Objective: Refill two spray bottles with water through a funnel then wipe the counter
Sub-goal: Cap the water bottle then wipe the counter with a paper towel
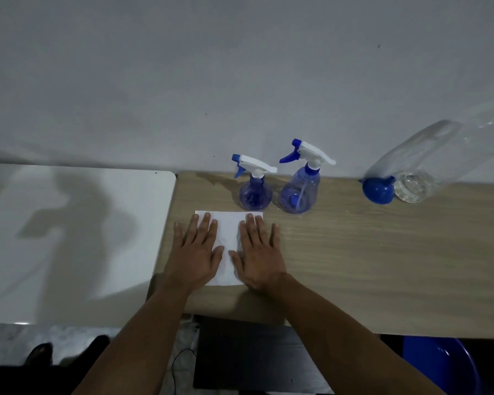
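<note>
Pressed left hand and right hand flat, fingers spread, holding nothing, on white folded paper towel atop wood-grain table, probably readying to wipe.

Two translucent blue plastic spray bottles: smaller, taller, upright, capped, side by side. Blue funnel touching clear bottle, possibly holding water. Flat white cloth in front.

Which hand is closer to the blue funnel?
Right. The right hand lies flat on the white cloth, left of the funnel and nearer the viewer. The left hand lies beside it, farther left still.
</note>
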Demonstrator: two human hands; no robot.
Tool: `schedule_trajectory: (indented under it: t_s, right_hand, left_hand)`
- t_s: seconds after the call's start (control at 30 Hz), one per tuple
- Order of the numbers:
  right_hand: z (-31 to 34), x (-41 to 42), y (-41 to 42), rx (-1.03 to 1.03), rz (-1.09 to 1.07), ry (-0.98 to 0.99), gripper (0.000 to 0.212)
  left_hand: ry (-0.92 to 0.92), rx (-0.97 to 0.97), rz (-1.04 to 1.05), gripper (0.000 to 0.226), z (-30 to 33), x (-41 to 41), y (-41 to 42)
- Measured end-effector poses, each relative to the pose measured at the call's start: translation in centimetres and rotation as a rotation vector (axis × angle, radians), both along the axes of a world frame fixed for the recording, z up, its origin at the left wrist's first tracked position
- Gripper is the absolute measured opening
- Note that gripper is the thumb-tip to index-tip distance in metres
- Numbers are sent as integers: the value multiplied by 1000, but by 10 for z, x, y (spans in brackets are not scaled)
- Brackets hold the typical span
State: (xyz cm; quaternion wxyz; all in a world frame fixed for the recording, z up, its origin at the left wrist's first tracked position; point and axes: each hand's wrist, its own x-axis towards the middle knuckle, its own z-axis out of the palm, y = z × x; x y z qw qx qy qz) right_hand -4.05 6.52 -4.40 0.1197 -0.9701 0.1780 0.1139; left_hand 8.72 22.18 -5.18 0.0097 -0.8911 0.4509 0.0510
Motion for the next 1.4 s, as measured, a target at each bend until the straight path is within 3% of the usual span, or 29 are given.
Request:
schedule_trajectory:
  t_s: [0.7, 1.4]
  right_hand:
    - [4, -56, -69, -20, 49, 35, 81]
    - [10, -185, -254, -10, 115, 57, 76]
  left_hand:
    - [3, 54, 5, 77, 4, -60, -60]
    - [1, 17, -1, 78, 3, -192, -228]
